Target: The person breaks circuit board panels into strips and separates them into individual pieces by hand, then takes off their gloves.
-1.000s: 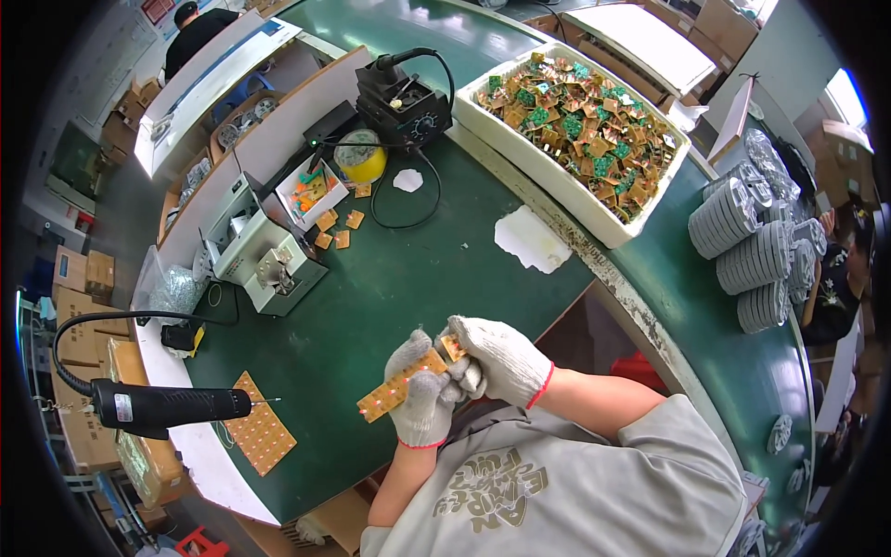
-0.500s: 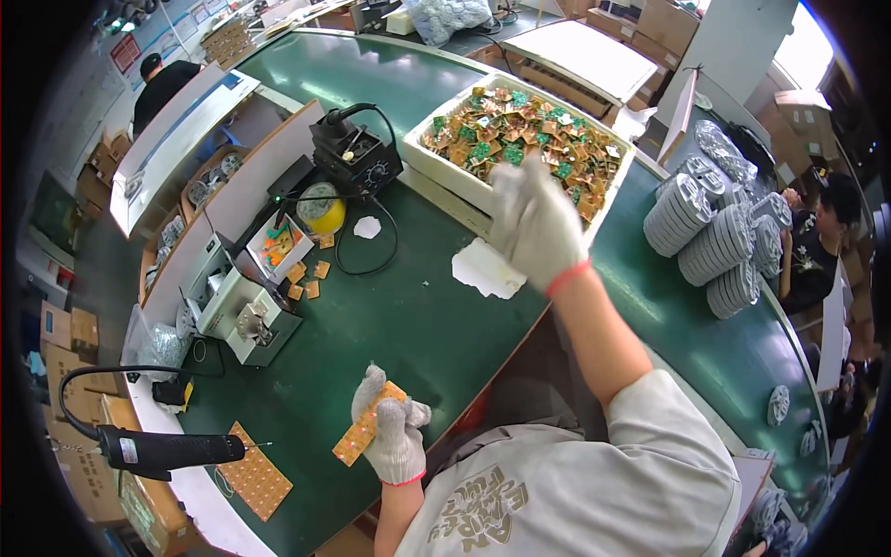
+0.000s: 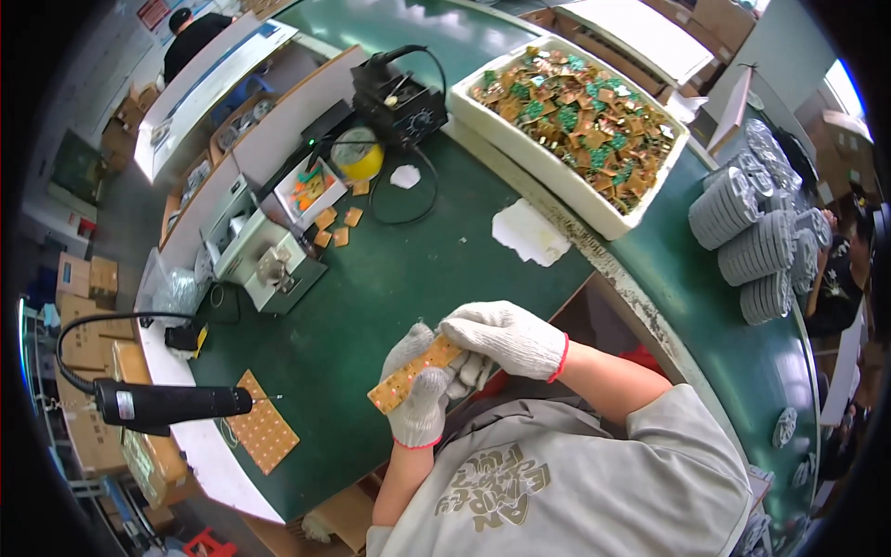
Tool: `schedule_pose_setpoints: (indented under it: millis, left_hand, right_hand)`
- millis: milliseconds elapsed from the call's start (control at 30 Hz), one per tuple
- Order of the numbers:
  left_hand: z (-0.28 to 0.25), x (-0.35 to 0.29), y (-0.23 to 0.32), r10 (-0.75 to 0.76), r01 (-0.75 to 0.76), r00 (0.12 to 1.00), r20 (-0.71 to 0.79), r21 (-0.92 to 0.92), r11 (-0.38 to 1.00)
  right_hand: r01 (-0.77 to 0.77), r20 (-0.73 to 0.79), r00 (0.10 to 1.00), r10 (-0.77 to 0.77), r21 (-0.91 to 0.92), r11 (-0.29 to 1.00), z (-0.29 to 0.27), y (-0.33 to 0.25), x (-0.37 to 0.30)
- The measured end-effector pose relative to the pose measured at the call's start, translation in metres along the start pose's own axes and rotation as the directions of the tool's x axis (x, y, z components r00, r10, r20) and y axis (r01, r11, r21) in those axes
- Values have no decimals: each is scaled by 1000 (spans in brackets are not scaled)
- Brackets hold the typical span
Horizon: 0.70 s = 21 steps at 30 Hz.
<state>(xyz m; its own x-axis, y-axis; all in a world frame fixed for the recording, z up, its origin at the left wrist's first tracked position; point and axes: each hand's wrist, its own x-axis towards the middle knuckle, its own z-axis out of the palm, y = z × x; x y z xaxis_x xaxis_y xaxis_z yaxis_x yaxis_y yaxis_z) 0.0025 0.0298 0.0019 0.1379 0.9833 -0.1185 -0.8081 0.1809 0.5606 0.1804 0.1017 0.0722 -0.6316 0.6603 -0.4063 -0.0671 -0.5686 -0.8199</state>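
Observation:
Both my hands wear white knitted gloves with red cuffs. My left hand point(image 3: 419, 399) is closed around a narrow orange-brown strip of circuit boards point(image 3: 399, 383), which slants up to the right over the bench's near edge. At the strip's upper right end, my right hand point(image 3: 501, 339) has its fingers bent around that end, partly hiding it. To the left, a larger orange-brown circuit panel point(image 3: 263, 422) lies on the green bench, under the tip of a black power screwdriver-like tool point(image 3: 176, 405).
A white bin point(image 3: 566, 130) heaped with small green and brown boards stands at the far right. Beyond it are stacked grey oval parts point(image 3: 742, 232). A black soldering station point(image 3: 399, 107), a small machine point(image 3: 269, 265) and a solder spool point(image 3: 357, 158) line the bench's left side.
My right hand has come back from beside the bin to the strip's end. The left hand keeps hold of the strip. The whole view has shifted slightly.

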Motion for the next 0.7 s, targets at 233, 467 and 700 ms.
schedule_pose_setpoints:
  millis: [233,467,700]
  left_hand:
    - [13,-10,-15,264,-264,963,-50,14,964]
    - [7,-14,-7,295,-286,950,-97,101,953]
    - [23,-9,-1,271,-242,958,-93,244,939]
  right_hand:
    - [15,-19,1000,-9,311,950,4,26,11]
    - [309,-241,911,-334,936,168,-114,-31,46]
    - [432,-224,900,-374,346,833,-66,-44,10]
